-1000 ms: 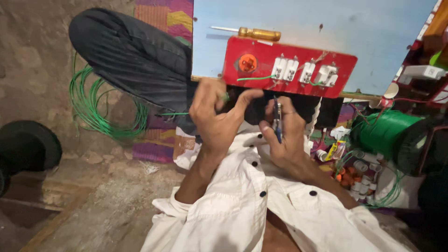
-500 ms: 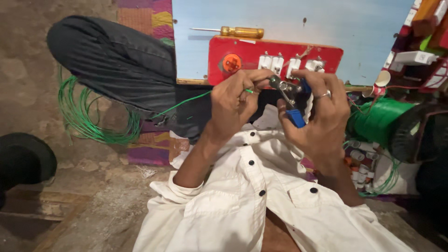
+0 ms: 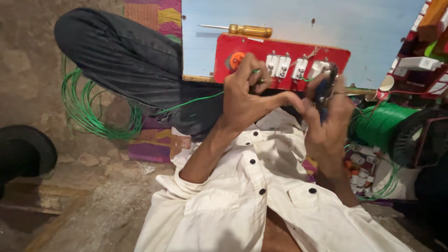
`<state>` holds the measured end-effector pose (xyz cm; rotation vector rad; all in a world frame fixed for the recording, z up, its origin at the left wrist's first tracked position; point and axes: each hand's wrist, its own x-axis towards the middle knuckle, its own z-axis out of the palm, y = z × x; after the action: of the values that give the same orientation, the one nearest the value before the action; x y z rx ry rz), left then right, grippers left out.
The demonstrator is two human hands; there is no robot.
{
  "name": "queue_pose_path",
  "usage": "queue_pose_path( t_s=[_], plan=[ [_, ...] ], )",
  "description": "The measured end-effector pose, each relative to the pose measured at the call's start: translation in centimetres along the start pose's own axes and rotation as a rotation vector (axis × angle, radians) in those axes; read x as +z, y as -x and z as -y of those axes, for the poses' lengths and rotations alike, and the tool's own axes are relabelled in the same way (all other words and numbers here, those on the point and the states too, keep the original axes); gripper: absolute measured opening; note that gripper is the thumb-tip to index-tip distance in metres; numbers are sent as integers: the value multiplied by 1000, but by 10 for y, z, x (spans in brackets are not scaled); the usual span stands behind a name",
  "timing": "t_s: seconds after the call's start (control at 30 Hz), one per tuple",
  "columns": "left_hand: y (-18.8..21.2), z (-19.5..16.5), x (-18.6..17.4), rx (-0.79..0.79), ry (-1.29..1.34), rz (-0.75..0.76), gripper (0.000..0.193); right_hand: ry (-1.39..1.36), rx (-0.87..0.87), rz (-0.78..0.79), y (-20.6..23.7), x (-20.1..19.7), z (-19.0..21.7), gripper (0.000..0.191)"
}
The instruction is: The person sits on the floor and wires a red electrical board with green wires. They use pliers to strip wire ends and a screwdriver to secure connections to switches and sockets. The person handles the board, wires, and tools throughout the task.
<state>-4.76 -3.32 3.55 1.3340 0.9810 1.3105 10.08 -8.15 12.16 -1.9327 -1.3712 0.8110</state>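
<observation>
The red rectangular switch board [image 3: 284, 63] on the far light-blue worktop [image 3: 303, 23] already carries white switches. The left hand [image 3: 245, 95] pinches a thin green wire [image 3: 189, 102]; the right hand [image 3: 329, 119] grips blue-handled pliers [image 3: 325, 88]. Wiring looks unfinished.

Left hand [image 3: 245, 95] and right hand [image 3: 326, 116] raised, fingers curled.

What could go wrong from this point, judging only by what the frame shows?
The pliers in the right hand work right beside the left hand, which pinches the green wire; a slip might nip the fingers. The wire runs taut across the knee to a loose coil, so it may snag. The screwdriver lies loose on the board and might roll.
</observation>
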Motion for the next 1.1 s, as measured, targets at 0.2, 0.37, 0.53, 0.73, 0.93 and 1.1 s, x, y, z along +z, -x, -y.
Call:
queue_pose_path(
  t_s=[0.2,0.37,0.53,0.73,0.93,1.1],
  plan=[
    [11,-29,-19,3,-170,-260,43,367,-696,-166,-73,-5,19,43],
    [6,-29,-18,61,-285,-309,35,225,-646,346,-110,17,25,26],
    [5,-24,-18,46,-339,-339,34,150,-431,421,-114,13,38,15],
    [7,-26,-21,5,-264,-331,38,-746,-775,59,-97,26,19,18],
    [5,-23,-23,-4,-234,-322,37,-632,-849,43,-68,43,15,11],
    [7,-19,-23,-22,-223,-343,34,-353,-934,8,-68,42,25,12]
  ],
)
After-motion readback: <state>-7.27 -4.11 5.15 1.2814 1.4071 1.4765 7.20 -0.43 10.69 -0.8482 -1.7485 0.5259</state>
